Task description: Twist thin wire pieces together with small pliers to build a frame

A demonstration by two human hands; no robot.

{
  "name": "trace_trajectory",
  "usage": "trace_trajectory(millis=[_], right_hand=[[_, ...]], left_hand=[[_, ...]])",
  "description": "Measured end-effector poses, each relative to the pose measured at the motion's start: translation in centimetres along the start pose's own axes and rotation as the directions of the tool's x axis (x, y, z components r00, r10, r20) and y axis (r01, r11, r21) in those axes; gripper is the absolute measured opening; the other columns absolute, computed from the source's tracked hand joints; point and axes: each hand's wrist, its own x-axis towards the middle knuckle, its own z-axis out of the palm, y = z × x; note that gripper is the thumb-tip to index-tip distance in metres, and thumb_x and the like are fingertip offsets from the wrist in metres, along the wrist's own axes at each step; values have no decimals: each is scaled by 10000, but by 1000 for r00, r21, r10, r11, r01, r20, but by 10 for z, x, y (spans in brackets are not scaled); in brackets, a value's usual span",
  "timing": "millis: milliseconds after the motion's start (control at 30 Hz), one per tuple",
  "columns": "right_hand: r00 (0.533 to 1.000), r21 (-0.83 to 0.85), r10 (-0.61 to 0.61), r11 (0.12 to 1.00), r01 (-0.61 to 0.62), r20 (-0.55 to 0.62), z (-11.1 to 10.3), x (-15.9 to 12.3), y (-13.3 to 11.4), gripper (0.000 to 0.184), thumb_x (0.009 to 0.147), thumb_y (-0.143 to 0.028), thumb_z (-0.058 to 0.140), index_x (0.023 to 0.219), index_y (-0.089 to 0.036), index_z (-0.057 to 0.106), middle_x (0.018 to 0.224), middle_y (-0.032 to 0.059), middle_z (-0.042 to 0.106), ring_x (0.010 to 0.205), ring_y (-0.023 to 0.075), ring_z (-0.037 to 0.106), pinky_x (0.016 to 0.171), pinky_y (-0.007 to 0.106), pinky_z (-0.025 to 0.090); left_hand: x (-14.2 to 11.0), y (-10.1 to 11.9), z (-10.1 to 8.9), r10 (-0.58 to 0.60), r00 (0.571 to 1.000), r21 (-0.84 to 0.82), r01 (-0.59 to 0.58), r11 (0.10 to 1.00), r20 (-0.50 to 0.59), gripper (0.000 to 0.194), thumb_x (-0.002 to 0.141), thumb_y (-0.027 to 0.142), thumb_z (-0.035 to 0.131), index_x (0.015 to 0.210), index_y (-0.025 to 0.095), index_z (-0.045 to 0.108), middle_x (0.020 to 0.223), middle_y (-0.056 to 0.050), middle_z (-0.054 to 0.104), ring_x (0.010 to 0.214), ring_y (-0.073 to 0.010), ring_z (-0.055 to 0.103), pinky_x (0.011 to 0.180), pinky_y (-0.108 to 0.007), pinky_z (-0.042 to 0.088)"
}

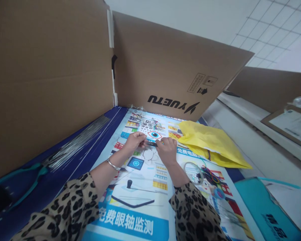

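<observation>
Over the printed poster sheet [140, 180], my left hand [135, 140] and my right hand [167, 150] meet at a small dark slim object [151, 144]. Both hands pinch it, one at each end; its exact kind is too small and blurred to make out. Just below it, thin wire loops [150, 155] show against the poster, and I cannot tell whether they join the dark object. Beyond my fingers lies a loose tangle of fine wire [153, 124].
Straight silvery wires [77, 142] lie at left near teal-handled pliers [35, 167]. Cardboard panels [165, 63] wall the back and left. At right are a yellow bag [210, 140], a clear round dish [192, 174], coloured wires [210, 175] and a teal box [258, 201].
</observation>
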Motion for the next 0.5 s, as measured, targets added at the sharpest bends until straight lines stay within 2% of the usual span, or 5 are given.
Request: trace_trajectory(millis=[500], right_hand=[[997, 0, -35, 999, 35, -70, 2, 0, 2, 112, 786, -257, 515, 833, -258, 617, 748, 21, 539, 754, 165, 366, 687, 333, 196]], left_hand=[[0, 0, -2, -35, 999, -17, 35, 999, -1, 214, 638, 274, 655, 702, 116, 526, 594, -36, 617, 443, -85, 546, 393, -173, 423]])
